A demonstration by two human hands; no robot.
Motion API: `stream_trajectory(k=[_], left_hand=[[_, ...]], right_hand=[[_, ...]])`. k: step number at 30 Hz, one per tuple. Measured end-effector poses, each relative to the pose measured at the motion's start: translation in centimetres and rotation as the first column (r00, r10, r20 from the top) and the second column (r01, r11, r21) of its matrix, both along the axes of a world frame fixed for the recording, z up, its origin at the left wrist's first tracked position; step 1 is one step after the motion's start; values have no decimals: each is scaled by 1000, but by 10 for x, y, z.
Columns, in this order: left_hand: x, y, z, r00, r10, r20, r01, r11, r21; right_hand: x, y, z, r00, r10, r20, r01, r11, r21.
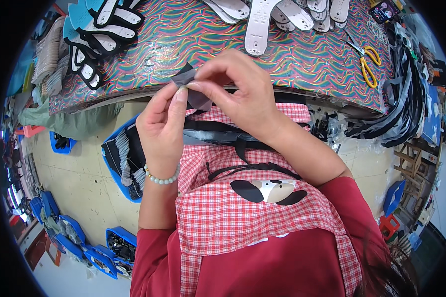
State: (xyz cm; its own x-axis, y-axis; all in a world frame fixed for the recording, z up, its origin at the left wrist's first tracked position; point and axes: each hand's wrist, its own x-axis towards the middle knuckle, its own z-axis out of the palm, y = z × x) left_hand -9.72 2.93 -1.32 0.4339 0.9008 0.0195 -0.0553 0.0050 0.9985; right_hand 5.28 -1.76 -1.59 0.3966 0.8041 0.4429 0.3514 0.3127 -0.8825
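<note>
A small dark grey piece of thin material (201, 101) is pinched between both hands, just in front of the table's near edge. My left hand (162, 111) grips it between thumb and fingers from the left. From the right, thumb and forefinger of my right hand (240, 91) press on the same piece close to the left thumb. One darker corner sticks up above the fingers, and a rounded part hangs below them. The exact fold at the fingertips is hidden.
Black-edged flat pieces (106, 34) lie at the table's far left, pale sole-shaped pieces (257, 29) at the back. Yellow-handled scissors (368, 67) rest at the right beside hanging black strips (406, 99). A blue crate (115, 171) of stacked parts stands below the table, left of my apron (218, 213).
</note>
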Motion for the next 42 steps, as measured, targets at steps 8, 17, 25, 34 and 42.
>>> stream_trajectory(k=[8,17,25,34,42], left_hand=[[-2,2,-3,999,-29,-23,29,1000,2],[-6,7,10,923,-268,275,335,911,-238],[2,11,13,801,-235,551,431,865,-257],[-259,217,-56,803,277,528,-23,899,-437],[-606,268,95,328,938,-113,-937,338,85]], right_hand=[[4,1,-2,998,63,-16,-63,998,-2],[5,-16,8,980,193,-46,-196,978,-72],[-1,-40,16,877,295,-378,-267,956,125],[196,-229,-16,460,-22,-888,197,977,78],[264,-708,-6,70,-147,987,532,-831,-162]])
